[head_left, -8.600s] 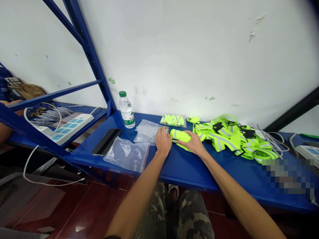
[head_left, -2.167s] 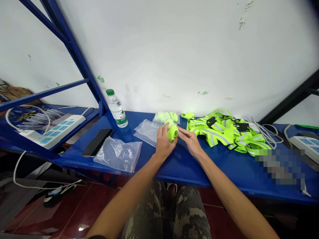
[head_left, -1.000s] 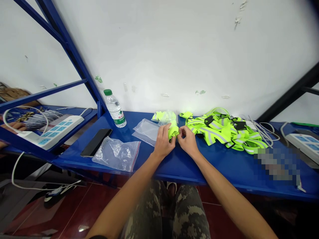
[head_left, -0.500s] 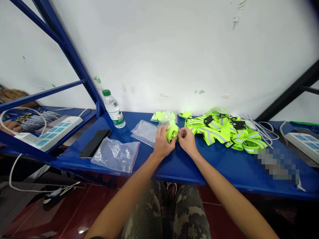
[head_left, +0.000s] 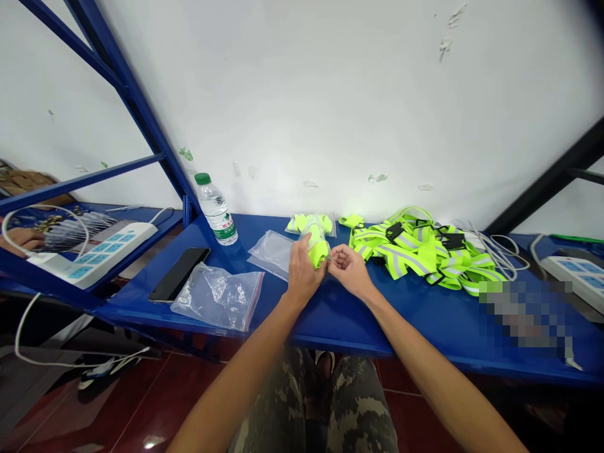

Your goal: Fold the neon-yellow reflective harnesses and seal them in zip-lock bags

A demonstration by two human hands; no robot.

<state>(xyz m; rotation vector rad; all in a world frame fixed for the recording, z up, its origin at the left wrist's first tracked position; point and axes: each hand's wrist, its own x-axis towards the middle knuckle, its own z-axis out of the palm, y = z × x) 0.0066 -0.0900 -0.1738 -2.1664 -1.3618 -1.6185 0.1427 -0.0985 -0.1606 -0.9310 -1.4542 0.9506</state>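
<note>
A rolled neon-yellow reflective strap (head_left: 319, 253) sits partly inside a clear plastic bag (head_left: 313, 229), its end showing at the bag's mouth. My left hand (head_left: 301, 272) is wrapped around the roll and bag from the left. With fingers pinched together, my right hand (head_left: 350, 270) holds the bag's edge on the right of the roll. Just behind lies another bagged yellow strap (head_left: 297, 223). Flat clear bags (head_left: 270, 250) rest left of my hands. To the right is a pile of yellow straps (head_left: 415, 248) with grey stripes and black buckles.
Left on the blue table (head_left: 368, 321) are a water bottle (head_left: 218, 214), a black phone (head_left: 179, 274) and a larger zip bag (head_left: 219, 296). White cables (head_left: 507, 255) lie beyond the pile. Power strips (head_left: 101, 255) flank the table; another person's hand (head_left: 23, 239) is far left.
The roll has tilted and shifted slightly left, with more of it inside the bag. My right hand has followed leftward, its fingers at the bag's edge.
</note>
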